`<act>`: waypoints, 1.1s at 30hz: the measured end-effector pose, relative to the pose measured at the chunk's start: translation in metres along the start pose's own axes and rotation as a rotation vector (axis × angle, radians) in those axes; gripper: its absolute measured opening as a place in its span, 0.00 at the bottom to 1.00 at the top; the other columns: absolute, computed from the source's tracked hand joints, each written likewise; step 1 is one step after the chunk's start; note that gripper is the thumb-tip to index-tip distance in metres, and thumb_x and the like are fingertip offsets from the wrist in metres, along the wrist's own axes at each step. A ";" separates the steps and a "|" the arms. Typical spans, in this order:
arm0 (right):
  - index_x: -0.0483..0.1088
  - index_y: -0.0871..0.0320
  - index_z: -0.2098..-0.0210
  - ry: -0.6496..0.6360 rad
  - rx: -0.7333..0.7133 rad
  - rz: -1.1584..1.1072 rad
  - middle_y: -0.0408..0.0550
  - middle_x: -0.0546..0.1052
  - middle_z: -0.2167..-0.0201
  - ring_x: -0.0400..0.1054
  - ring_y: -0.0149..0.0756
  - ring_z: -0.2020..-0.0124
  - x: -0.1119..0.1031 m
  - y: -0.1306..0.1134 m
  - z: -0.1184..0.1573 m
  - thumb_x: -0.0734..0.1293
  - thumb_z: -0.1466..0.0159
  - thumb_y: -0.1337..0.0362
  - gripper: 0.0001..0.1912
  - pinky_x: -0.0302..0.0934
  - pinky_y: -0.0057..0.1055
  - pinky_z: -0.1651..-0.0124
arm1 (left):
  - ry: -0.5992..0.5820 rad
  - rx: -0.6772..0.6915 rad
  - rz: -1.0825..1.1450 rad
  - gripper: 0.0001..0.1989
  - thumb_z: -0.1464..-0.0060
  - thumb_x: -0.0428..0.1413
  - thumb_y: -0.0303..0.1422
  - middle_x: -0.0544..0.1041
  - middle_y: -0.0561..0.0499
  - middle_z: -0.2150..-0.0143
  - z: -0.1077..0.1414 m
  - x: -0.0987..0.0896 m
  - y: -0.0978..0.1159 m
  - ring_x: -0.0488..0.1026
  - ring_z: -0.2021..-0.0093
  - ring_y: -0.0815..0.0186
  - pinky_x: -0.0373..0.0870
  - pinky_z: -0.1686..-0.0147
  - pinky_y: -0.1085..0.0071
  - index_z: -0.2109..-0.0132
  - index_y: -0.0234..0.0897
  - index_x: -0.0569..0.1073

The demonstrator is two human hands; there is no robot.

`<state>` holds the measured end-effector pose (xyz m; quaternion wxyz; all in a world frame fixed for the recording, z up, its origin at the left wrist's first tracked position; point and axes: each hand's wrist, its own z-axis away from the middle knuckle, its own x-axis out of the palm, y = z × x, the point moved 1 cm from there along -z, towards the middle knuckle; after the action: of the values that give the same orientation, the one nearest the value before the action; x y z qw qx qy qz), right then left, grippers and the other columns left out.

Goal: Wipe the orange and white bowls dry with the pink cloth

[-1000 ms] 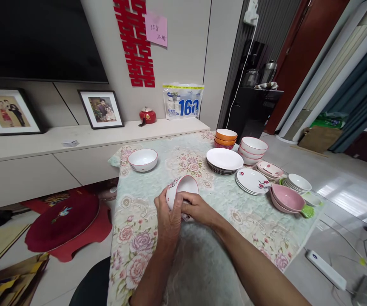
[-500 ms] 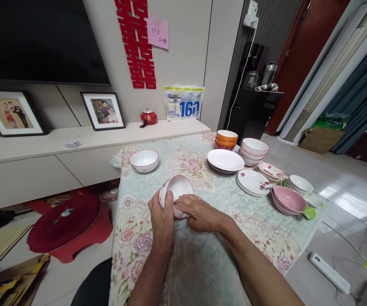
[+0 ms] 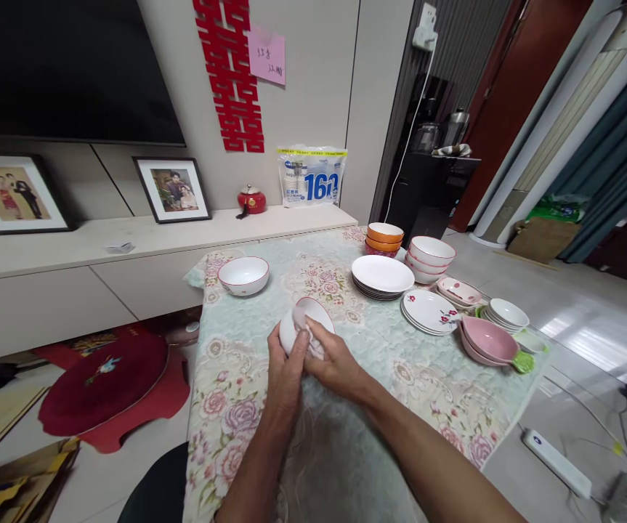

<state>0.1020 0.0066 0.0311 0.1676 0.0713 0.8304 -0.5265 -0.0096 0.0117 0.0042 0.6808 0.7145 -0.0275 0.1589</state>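
Note:
Tilted in front of me is a white bowl (image 3: pixel 288 333) with a red rim. My left hand (image 3: pixel 285 370) grips its near left side, thumb on top and fingers wrapped around the outside. My right hand (image 3: pixel 336 365) is closed on a crumpled white cloth (image 3: pixel 316 346), possibly a tissue, pressed to the bowl's near rim beside my left thumb. The fingers partly hide the cloth and the bowl's near edge. A second red-rimmed white bowl (image 3: pixel 244 275) stands upright on the table, farther off to the left.
At the right of the flowered tablecloth (image 3: pixel 237 436) stand white plates (image 3: pixel 383 273), flower-patterned plates (image 3: pixel 429 311), orange bowls (image 3: pixel 384 232), red-rimmed bowls (image 3: pixel 431 250), small white bowls (image 3: pixel 508 313) and pink dishes (image 3: pixel 488 340). A white cabinet (image 3: pixel 226 231) runs behind. A red stool (image 3: pixel 106 392) is at left.
My right hand has moved from inside the bowl to its near rim, and the white cloth in it now shows more. The bowl has turned in my left hand.

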 end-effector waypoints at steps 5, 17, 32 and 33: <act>0.69 0.56 0.53 -0.275 -0.096 0.245 0.47 0.75 0.57 0.68 0.40 0.57 -0.002 -0.001 0.001 0.65 0.41 0.73 0.17 0.63 0.32 0.54 | 0.025 -0.043 -0.048 0.29 0.43 0.56 0.50 0.76 0.43 0.49 -0.001 -0.003 0.005 0.74 0.50 0.56 0.71 0.50 0.61 0.40 0.37 0.67; 0.71 0.56 0.54 -0.249 -0.065 0.476 0.49 0.75 0.60 0.67 0.40 0.59 -0.001 0.013 0.003 0.63 0.38 0.74 0.14 0.61 0.32 0.57 | 0.004 -0.026 -0.108 0.37 0.48 0.62 0.47 0.68 0.40 0.37 -0.002 -0.001 -0.001 0.68 0.40 0.55 0.64 0.40 0.60 0.36 0.40 0.60; 0.71 0.58 0.56 -0.346 -0.175 0.699 0.53 0.72 0.58 0.63 0.42 0.55 -0.008 0.023 0.002 0.61 0.39 0.78 0.15 0.58 0.36 0.53 | 0.055 -0.042 -0.060 0.40 0.44 0.59 0.47 0.59 0.37 0.31 -0.006 -0.002 -0.003 0.61 0.33 0.52 0.60 0.36 0.59 0.32 0.38 0.52; 0.71 0.59 0.57 -0.337 -0.156 0.688 0.52 0.73 0.59 0.63 0.42 0.56 -0.008 0.023 0.003 0.61 0.38 0.77 0.13 0.58 0.35 0.54 | 0.041 -0.033 -0.070 0.42 0.45 0.59 0.47 0.57 0.36 0.30 -0.006 -0.001 -0.002 0.60 0.33 0.53 0.59 0.36 0.59 0.31 0.37 0.50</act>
<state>0.1168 0.0148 0.0129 0.4734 0.2450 0.7563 -0.3793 -0.0111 0.0173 0.0020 0.6982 0.7001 0.0091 0.1491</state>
